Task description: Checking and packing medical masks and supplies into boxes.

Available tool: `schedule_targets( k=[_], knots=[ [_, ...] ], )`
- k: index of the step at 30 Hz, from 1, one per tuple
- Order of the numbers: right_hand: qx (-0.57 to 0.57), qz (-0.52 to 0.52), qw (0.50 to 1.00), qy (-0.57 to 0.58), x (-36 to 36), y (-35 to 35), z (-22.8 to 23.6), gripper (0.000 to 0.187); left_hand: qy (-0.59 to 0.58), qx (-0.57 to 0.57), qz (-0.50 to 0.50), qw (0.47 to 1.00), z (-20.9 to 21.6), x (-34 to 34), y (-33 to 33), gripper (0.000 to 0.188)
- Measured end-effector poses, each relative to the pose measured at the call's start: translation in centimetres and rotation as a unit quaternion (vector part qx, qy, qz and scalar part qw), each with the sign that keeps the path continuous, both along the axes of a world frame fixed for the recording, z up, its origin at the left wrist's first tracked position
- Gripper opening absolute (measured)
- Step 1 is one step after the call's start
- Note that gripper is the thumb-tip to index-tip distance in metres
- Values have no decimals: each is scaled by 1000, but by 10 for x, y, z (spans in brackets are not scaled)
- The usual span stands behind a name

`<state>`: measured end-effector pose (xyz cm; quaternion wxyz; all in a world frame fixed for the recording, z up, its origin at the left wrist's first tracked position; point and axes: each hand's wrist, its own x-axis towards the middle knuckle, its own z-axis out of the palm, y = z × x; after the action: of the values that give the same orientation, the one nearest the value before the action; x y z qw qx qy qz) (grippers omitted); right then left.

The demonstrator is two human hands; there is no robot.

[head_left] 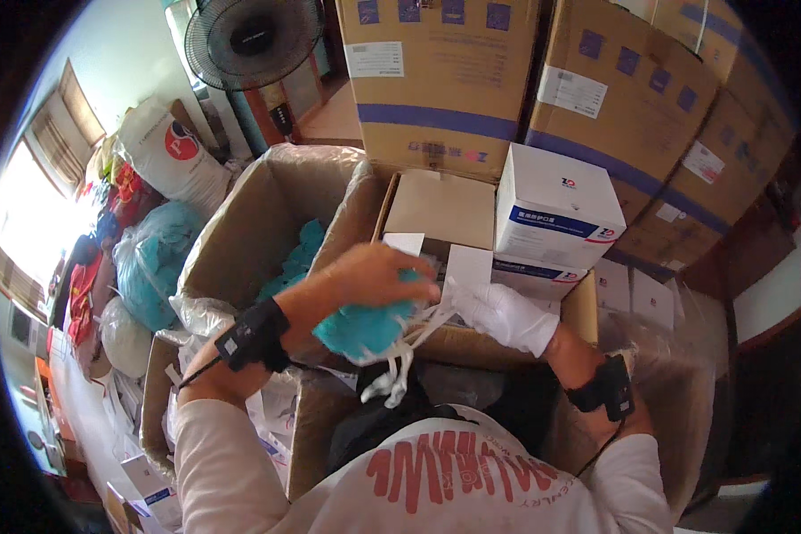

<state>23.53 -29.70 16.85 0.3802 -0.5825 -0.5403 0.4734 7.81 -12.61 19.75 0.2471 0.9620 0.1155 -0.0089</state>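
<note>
Over the boxes, my bare left hand (374, 274) reaches in from the left with its fingers bent, smeared by motion. Right below it is a bunched teal thing (360, 329) with thin white straps (423, 334), which looks like face masks. Whether the left fingers grip it is too blurred to tell. My right hand (507, 316), in a white glove, has its fingertips pinched together on the upper end of the straps. The straps' loose ends hang down toward my lap. Each wrist carries a black strapped-on device.
An open, plastic-lined carton (240, 231) at left holds more teal pieces (301, 254). Ahead stands a carton with a brown box (440, 209) and white boxes (561, 200). Tall cartons (445, 80) are stacked behind. A fan (254, 40) and filled bags (165, 240) stand at the far left.
</note>
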Motion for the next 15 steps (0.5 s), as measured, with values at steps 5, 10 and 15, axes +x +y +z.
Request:
schedule_targets(
  k=[5, 10, 15],
  knots=[
    [111, 19, 991, -67, 2, 3, -4, 25, 89, -123, -97, 984, -30, 5, -36, 49],
    [100, -16, 992, -80, 3, -14, -1, 25, 74, -247, 24, 966, -36, -9, -23, 40],
    [32, -13, 998, -54, 0, -18, -13, 26, -3, -379, 55, 924, -37, -25, -16, 27]
  ],
)
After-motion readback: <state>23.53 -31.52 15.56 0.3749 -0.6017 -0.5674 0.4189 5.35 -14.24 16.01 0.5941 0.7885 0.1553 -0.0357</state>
